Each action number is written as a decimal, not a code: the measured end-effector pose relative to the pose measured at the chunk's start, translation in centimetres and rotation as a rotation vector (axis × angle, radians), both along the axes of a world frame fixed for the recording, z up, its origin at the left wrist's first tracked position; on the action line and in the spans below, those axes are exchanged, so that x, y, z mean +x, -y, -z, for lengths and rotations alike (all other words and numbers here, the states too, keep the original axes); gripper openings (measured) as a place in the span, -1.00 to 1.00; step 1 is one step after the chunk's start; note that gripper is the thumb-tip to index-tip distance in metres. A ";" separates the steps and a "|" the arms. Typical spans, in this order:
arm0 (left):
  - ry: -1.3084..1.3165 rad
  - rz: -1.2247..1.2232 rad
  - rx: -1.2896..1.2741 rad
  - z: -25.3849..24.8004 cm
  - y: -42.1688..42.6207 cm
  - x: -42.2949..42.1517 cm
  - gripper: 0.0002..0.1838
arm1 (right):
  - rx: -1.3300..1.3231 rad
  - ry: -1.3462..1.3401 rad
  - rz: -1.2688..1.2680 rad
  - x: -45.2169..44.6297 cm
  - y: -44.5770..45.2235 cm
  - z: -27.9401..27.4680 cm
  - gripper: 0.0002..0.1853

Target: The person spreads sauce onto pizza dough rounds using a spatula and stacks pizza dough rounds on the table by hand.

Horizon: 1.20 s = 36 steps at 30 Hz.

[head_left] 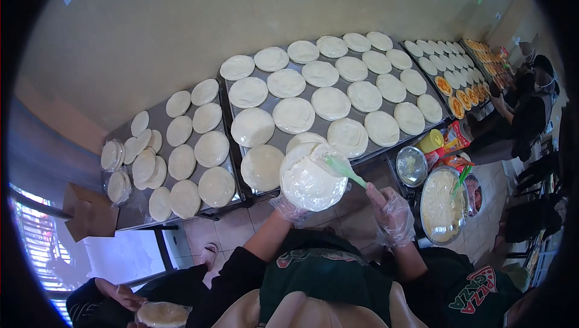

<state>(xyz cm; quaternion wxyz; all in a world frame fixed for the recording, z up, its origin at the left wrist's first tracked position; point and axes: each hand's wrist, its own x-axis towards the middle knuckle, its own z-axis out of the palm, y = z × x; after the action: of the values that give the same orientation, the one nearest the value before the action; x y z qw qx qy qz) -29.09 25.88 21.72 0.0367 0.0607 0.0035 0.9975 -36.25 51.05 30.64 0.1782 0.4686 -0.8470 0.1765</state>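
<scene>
My left hand (288,208), in a clear plastic glove, grips the lower left edge of a round pizza base (313,186) with glossy white sauce on its top. My right hand (391,214), gloved likewise, is closed around the handle of a light green spatula (353,175). The spatula's blade lies on the sauce near the base's upper right. Directly behind the held base, another pizza base (304,140) is partly hidden. Around it, rows of white-coated bases (330,103) cover a metal table.
Plain bases (183,162) and wrapped stacks (119,187) sit on the left table beside a cardboard box (90,212). At right stand a large bowl of pale mixture (443,207), a steel bowl (412,166) and a yellow container (430,141). Co-workers (531,111) stand nearby; one holds a wrapped base (163,314).
</scene>
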 end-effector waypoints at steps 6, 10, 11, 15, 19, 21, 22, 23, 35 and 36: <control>0.170 0.087 -0.231 -1.2 0.5 1.2 -0.27 | 0.021 0.003 0.063 -2.0 0.9 -2.3 -0.63; 0.075 0.263 0.050 -0.7 -0.1 0.7 -0.23 | -0.017 0.229 0.031 -2.5 0.9 -4.1 -0.65; -0.013 0.270 0.092 -0.7 -0.2 1.0 -0.19 | 0.113 0.192 -0.128 -2.7 0.7 -4.7 -0.57; 0.106 0.335 0.337 0.2 -0.3 1.8 -0.12 | 0.296 0.100 -0.326 -2.0 1.7 -5.3 -0.38; 0.041 0.353 0.172 -0.1 0.1 1.7 -0.15 | 0.299 0.077 -0.161 -3.5 2.9 -6.1 -0.44; 0.091 0.321 0.185 -0.8 -0.8 2.6 -0.17 | 0.274 0.077 -0.153 -3.9 2.0 -5.8 -0.46; 0.121 0.278 0.174 -1.3 -0.2 1.9 -0.18 | 0.229 0.053 -0.154 -4.8 2.5 -5.8 -0.48; 0.147 0.301 0.242 -0.6 0.0 1.4 -0.21 | 0.233 0.040 -0.145 -4.7 2.3 -5.1 -0.52; 0.111 0.209 0.123 -0.5 0.2 2.5 -0.28 | 0.258 0.094 -0.152 -3.4 2.7 -5.8 -0.44; 0.044 0.165 -0.011 0.1 0.6 2.3 -0.28 | 0.261 0.096 -0.158 -2.9 2.4 -5.7 -0.44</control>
<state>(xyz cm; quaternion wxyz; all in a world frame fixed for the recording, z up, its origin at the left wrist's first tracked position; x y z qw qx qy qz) -26.83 25.33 21.63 0.1191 0.0388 0.0031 0.9921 -39.16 48.64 36.37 0.0606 0.5439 -0.8308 0.1009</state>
